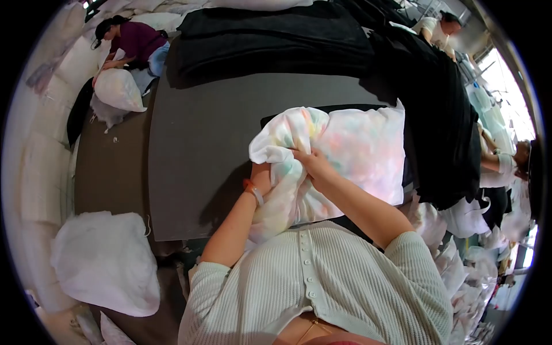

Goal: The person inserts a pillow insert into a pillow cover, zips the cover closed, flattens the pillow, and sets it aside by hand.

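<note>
At centre, the right grip (313,164) holds pastel fabric (286,127).

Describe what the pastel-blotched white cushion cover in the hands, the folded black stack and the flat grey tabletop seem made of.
Pastel-blotched white cushion cover: soft, smooth fabric, fibre unclear; it bunches into rounded folds.
Folded black stack: probably thick, matte textile, perhaps plush, judging by its soft edges.
Flat grey tabletop: even, dull surface; bare board or covering, cannot tell.

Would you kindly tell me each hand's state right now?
Left hand: partly hidden by pastel fabric; cannot be told.
Right hand: closed, holding bunched pastel fabric.
</note>
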Demonstrator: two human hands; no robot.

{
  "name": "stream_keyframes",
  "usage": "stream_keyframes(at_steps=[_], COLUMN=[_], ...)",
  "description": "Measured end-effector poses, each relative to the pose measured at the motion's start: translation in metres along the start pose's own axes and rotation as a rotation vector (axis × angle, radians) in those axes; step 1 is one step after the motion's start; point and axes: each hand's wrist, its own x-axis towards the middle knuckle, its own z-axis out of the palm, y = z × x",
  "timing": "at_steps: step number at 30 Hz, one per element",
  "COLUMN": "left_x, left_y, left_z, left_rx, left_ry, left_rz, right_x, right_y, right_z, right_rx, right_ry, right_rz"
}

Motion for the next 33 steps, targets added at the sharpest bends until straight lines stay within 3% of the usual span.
stream_keyframes(at_steps=[4, 7, 10, 14, 18, 19, 21, 23, 25, 26, 28, 30, 31, 32, 33], left_x=[-0.002, -0.007, -0.012, -0.016, 0.002, 0.01, 0.008, 0.007, 0.008, 0.005, 0.008, 0.019, 0.015, 0.006, 0.005], left_y=[-0.013, -0.011, -0.011, -0.009, -0.013, -0.021, -0.026, -0.017, -0.006, 0.003, -0.001, -0.02, -0.011, -0.012, -0.028], left_z=[-0.004, -0.009, -0.018, -0.024, -0.044, -0.045, -0.046, -0.034, -0.028, -0.027, -0.019, -0.01, -0.01, -0.006, -0.005], left_rx=[-0.78, -1.142, -1.372, -1.54, -1.268, -1.025, -1.123, -1.112, -1.1, -1.139, -1.188, -0.797, -0.317, -0.439, -0.322], left_ry=[-0.029, -0.065, -0.036, 0.027, 0.044, -0.033, -0.11, -0.036, 0.03, 0.026, 0.022, -0.066, 0.009, 0.054, 0.07], left_rz=[-0.255, -0.368, -0.416, -0.437, -0.333, -0.257, -0.218, -0.137, -0.069, -0.108, -0.143, -0.027, 0.063, -0.039, -0.031], right_x=[0.001, 0.006, 0.034, 0.039, 0.032, 0.017, 0.017, 0.017, 0.003, 0.001, -0.016, 0.0, 0.0, 0.002, 0.006], right_y=[0.014, 0.025, 0.04, 0.029, 0.031, 0.022, 0.018, 0.002, -0.037, -0.047, -0.071, -0.066, -0.068, -0.062, -0.051], right_z=[0.006, 0.025, 0.027, 0.007, -0.004, 0.001, -0.007, -0.022, -0.036, -0.037, -0.021, -0.009, 0.006, 0.016, 0.025], right_rx=[0.267, 0.702, 0.574, 0.432, 0.325, 0.259, 0.167, 0.08, -0.298, -0.348, -0.31, -0.121, -0.174, -0.173, -0.152], right_ry=[-0.113, -0.457, -0.655, -0.708, -0.789, -0.733, -0.647, -0.558, -0.333, -0.259, -0.209, -0.464, -0.383, -0.381, -0.268], right_rz=[0.005, 0.041, -0.015, -0.041, -0.083, -0.087, -0.047, -0.025, -0.093, -0.289, -0.236, 0.057, 0.137, 0.137, 0.09])
